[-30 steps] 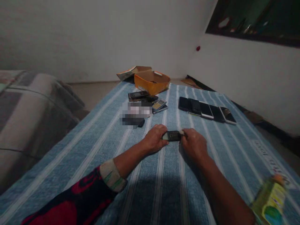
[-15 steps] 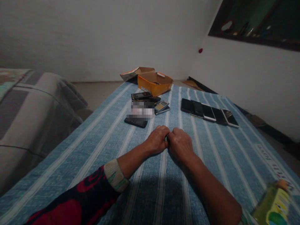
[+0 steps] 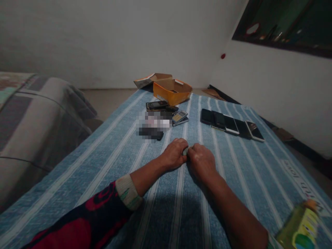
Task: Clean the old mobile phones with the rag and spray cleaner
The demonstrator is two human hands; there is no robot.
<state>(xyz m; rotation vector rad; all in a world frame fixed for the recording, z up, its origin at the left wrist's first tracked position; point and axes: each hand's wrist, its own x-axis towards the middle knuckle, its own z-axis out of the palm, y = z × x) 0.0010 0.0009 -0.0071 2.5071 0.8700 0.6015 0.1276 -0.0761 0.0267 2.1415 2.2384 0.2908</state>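
Over the middle of the striped cloth, my left hand [image 3: 174, 154] and my right hand [image 3: 202, 162] meet with curled fingers. Between the fingertips shows a sliver of a small pale grey thing [image 3: 185, 151]; most of it is hidden, so I cannot make out its kind. Both hands appear closed on it. Just beyond them lies a loose pile with a keypad phone [image 3: 179, 117] and a dark phone [image 3: 157, 104]; a blurred patch covers part of the pile. To the right, several phones lie in an overlapping row, among them a white-edged phone [image 3: 230, 125] and a black phone [image 3: 206, 116].
An orange cardboard box [image 3: 166, 93] stands open at the far end of the blue striped cloth [image 3: 103, 166]. A bottle of yellow-green liquid [image 3: 298, 224] is at the near right. A cloth-covered piece of furniture [image 3: 46, 121] stands left, across a gap.
My right hand has shifted slightly right, widening the gap between the hands, and more of the pale thing shows. The view has shifted a little. The phones and box stay put.
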